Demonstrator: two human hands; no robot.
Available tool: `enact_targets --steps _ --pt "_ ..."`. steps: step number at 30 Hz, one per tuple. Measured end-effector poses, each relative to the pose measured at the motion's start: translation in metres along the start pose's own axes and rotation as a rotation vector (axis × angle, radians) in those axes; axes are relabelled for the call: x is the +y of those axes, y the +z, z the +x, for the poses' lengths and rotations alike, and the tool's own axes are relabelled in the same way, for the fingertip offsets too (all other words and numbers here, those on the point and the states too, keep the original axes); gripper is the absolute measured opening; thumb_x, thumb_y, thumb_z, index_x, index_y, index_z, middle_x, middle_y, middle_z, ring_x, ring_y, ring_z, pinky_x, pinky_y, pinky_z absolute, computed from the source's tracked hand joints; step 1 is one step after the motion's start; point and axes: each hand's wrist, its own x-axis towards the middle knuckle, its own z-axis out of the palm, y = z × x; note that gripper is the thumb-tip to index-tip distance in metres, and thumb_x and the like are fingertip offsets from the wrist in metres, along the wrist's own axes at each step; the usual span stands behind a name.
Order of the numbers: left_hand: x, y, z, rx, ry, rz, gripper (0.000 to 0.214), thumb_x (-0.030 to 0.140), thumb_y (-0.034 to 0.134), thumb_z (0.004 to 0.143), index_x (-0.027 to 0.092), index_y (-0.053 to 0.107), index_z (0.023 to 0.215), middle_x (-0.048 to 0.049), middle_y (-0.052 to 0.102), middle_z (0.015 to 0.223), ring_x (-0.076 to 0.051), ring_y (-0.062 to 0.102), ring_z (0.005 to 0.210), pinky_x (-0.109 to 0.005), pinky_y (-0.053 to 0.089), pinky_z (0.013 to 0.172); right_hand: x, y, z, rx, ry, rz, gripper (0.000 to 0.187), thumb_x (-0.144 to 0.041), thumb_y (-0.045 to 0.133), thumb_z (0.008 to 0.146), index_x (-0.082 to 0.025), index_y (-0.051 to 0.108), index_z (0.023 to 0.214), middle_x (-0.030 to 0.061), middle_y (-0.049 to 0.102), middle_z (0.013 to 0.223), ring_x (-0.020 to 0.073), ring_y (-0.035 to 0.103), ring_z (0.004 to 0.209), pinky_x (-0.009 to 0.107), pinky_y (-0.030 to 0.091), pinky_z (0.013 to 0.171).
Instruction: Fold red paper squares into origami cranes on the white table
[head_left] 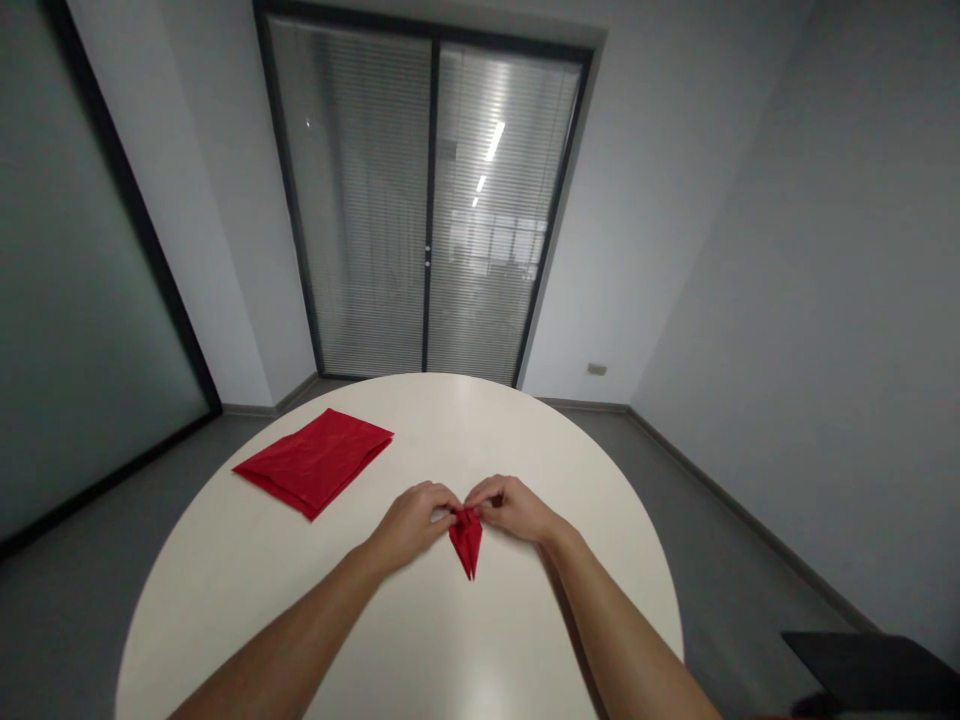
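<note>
A small piece of folded red paper (pixel 466 545) is between my two hands, over the middle of the table. Its lower end narrows to two points side by side, aimed toward me. My left hand (pixel 421 518) pinches its upper left edge with thumb and fingers. On the other side, my right hand (pixel 511 506) grips the upper right edge in the same way. The fingertips of both hands nearly meet and hide the paper's top. Whether the paper rests on the table or is slightly lifted, I cannot tell.
A larger stack of folded red paper sheets (pixel 315 460) lies on the left of the round white table (pixel 480 420). Beyond the table's far edge stands a glass door with blinds (pixel 367 220). A black object, perhaps a chair (pixel 870 670), is at the lower right.
</note>
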Motion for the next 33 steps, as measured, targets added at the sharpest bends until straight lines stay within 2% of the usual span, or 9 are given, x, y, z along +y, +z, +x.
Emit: enact_targets --steps 5,9,11,16,19,22,27,33 --pt "-0.001 -0.002 -0.002 -0.01 0.027 -0.015 0.021 0.015 0.06 0.087 0.025 0.076 0.096 -0.0018 0.076 0.099 -0.021 0.066 0.097 -0.032 0.049 0.091 0.0 -0.001 -0.001 -0.027 -0.05 -0.046 0.039 -0.005 0.056 0.072 -0.023 0.083 0.093 0.003 0.079 0.096 0.0192 0.07 0.086 0.028 0.053 0.077" --pt "0.001 -0.003 -0.004 -0.021 0.085 0.032 0.024 0.012 0.059 0.085 0.024 0.076 0.096 -0.0018 0.076 0.102 -0.021 0.066 0.098 -0.032 0.048 0.093 -0.003 -0.002 -0.002 -0.022 -0.029 -0.121 0.043 -0.002 0.056 0.07 -0.025 0.084 0.093 0.0032 0.078 0.098 0.0196 0.069 0.088 0.028 0.052 0.076" --pt "0.003 -0.004 -0.004 -0.024 0.097 0.057 0.021 0.014 0.06 0.087 0.024 0.076 0.095 -0.002 0.076 0.102 -0.021 0.066 0.099 -0.032 0.048 0.094 -0.006 -0.003 -0.002 -0.024 -0.002 -0.161 0.039 -0.003 0.06 0.071 -0.025 0.084 0.093 0.004 0.077 0.102 0.0205 0.068 0.091 0.028 0.052 0.078" --pt "0.009 -0.007 -0.004 -0.04 0.086 0.062 0.01 0.026 0.066 0.091 0.025 0.075 0.09 -0.0016 0.075 0.102 -0.022 0.065 0.099 -0.033 0.047 0.094 -0.01 -0.004 -0.002 -0.01 -0.001 -0.206 0.016 -0.023 0.074 0.079 -0.024 0.084 0.092 0.0062 0.075 0.105 0.022 0.066 0.096 0.032 0.052 0.085" --pt "0.01 -0.005 -0.004 -0.033 0.086 0.085 0.005 0.028 0.072 0.088 0.024 0.074 0.091 -0.0017 0.075 0.103 -0.022 0.065 0.1 -0.034 0.046 0.093 -0.009 -0.003 -0.001 -0.005 -0.012 -0.201 0.016 -0.021 0.075 0.079 -0.024 0.083 0.093 0.0057 0.075 0.101 0.0202 0.066 0.092 0.03 0.05 0.084" --pt "0.009 -0.002 -0.004 -0.028 0.097 0.114 0.008 0.027 0.074 0.087 0.024 0.073 0.094 -0.0028 0.074 0.108 -0.023 0.064 0.103 -0.035 0.046 0.094 -0.008 -0.003 0.0 0.015 0.008 -0.231 0.016 -0.02 0.075 0.079 -0.023 0.082 0.093 0.0046 0.075 0.095 0.0175 0.063 0.082 0.027 0.048 0.073" --pt "0.007 0.002 -0.003 -0.049 0.145 0.099 0.011 0.023 0.07 0.09 0.025 0.074 0.099 -0.0018 0.07 0.12 -0.022 0.063 0.111 -0.035 0.046 0.098 -0.007 -0.003 0.001 0.045 0.079 -0.301 0.012 -0.02 0.074 0.079 -0.02 0.08 0.09 0.0024 0.071 0.081 0.0151 0.059 0.073 0.025 0.044 0.068" --pt "0.007 -0.004 -0.004 -0.111 0.226 0.17 0.017 0.023 0.063 0.096 0.029 0.076 0.104 0.0009 0.071 0.119 -0.02 0.066 0.107 -0.035 0.046 0.098 -0.012 -0.001 0.0 0.085 0.142 -0.248 0.012 -0.014 0.066 0.08 -0.018 0.075 0.088 0.0023 0.073 0.082 0.0146 0.062 0.073 0.024 0.045 0.066"
